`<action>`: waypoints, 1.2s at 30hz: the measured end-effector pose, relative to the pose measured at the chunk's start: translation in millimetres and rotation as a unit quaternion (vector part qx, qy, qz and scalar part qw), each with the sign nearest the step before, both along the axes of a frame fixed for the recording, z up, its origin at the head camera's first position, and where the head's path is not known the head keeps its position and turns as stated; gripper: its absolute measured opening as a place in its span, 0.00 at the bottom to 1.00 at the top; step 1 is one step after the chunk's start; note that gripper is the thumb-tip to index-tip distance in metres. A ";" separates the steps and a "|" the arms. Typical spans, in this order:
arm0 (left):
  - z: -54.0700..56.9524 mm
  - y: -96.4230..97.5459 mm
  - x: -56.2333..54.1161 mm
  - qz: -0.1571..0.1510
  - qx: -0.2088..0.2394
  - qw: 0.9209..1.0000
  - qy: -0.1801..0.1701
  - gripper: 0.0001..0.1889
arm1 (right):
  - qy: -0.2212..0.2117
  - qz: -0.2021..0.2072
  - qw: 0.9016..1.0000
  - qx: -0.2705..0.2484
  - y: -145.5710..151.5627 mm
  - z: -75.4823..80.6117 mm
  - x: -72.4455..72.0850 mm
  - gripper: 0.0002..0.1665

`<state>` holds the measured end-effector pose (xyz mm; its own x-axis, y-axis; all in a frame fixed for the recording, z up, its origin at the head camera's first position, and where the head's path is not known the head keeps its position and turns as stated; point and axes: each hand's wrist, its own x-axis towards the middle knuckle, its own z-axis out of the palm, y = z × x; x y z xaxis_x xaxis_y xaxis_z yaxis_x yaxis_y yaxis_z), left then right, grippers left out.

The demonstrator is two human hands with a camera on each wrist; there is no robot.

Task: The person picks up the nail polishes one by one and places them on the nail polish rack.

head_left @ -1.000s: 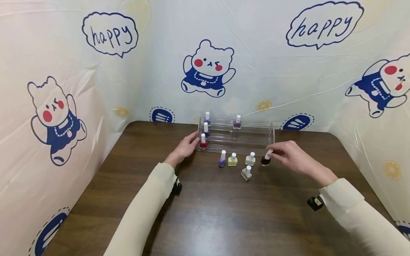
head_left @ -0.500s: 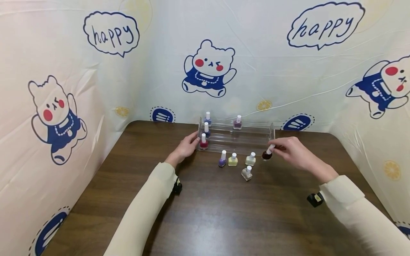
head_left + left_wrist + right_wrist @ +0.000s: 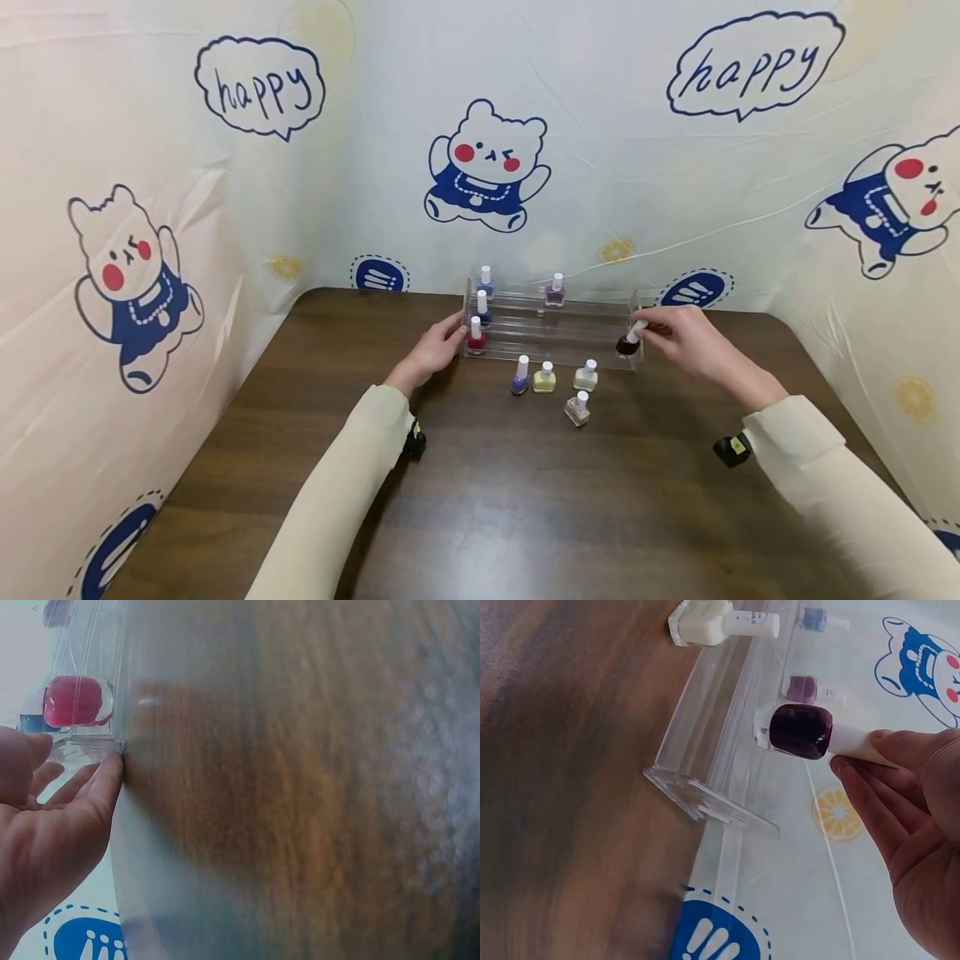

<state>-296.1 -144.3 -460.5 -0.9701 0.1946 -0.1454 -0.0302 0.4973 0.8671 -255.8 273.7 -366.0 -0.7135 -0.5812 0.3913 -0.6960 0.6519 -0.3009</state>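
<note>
My right hand (image 3: 686,337) pinches the white cap of a dark-red nail polish bottle (image 3: 801,731) between thumb and fingers. In the right wrist view the bottle overlaps the clear tiered rack (image 3: 712,801), near its right end. My left hand (image 3: 433,350) rests its fingertips (image 3: 111,769) against the rack's left end panel, fingers mostly straight. On the rack's left side stand a red polish bottle (image 3: 476,340), a dark blue one (image 3: 483,315) and a light blue one (image 3: 486,287). A mauve bottle (image 3: 555,293) stands on the top tier.
In front of the rack, on the brown wooden table (image 3: 495,517), stand a purple bottle (image 3: 519,383), a yellow bottle (image 3: 544,382) and a whitish bottle (image 3: 586,379). A beige bottle (image 3: 577,411) is nearer. Printed cloth (image 3: 600,150) surrounds the table's back and sides.
My right hand has raised the dark-red bottle from beside the whitish one, up and back to the rack's right end. The left hand stays at the rack's left end.
</note>
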 end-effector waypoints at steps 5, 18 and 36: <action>-0.4 -0.2 -0.2 0.001 0.002 1.000 0.000 0.30 | 0.018 -0.007 1.000 0.002 1.4 3.8 -4.7 0.10; 1.2 -0.3 1.1 -0.004 0.006 1.000 -0.004 0.29 | 0.021 -0.015 1.000 0.000 -0.3 12.1 -20.8 0.10; 0.7 0.3 0.2 -0.006 0.016 1.000 0.006 0.29 | 0.017 -0.033 0.999 -0.001 -8.2 25.4 -37.7 0.11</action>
<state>-296.0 -144.0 -459.8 -0.9693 0.2100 -0.1276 -0.0145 0.4692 0.8830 -293.5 265.5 -340.6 -0.7359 -0.5331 0.4175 -0.6622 0.6955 -0.2790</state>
